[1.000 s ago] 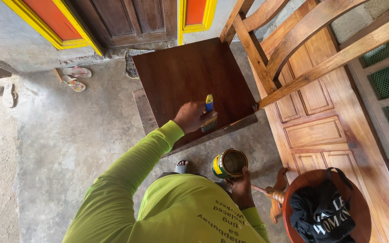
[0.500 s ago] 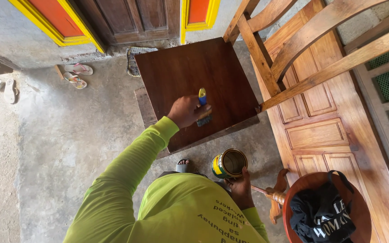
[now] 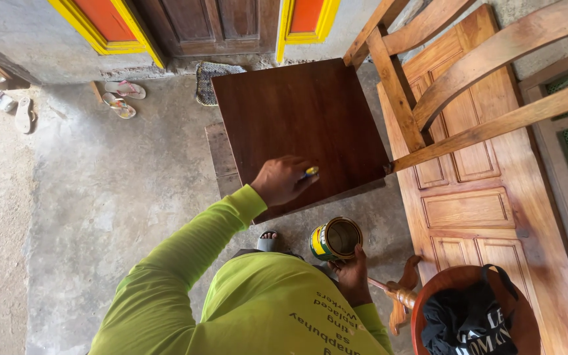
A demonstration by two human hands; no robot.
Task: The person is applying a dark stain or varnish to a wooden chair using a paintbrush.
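My left hand (image 3: 283,180) is closed around a paintbrush with a blue and yellow handle (image 3: 310,172), and only the handle's tip shows past my fingers. It rests on the near edge of a dark brown, glossy square wooden table top (image 3: 297,125). My right hand (image 3: 352,275) holds a small open tin can (image 3: 334,239) with a yellow and green label low beside my body, above the concrete floor. My lime-green long sleeve runs up from the bottom left.
A varnished wooden door panel (image 3: 474,210) lies on the right with a chair frame (image 3: 428,85) over it. A round red-brown stool (image 3: 442,289) carries a black cloth (image 3: 468,322). Sandals (image 3: 123,98) and a mat (image 3: 215,72) lie by the doorway.
My left hand has drawn the brush back toward the table's near edge and turned, so the brush is now mostly hidden under my fingers. The can has barely moved.
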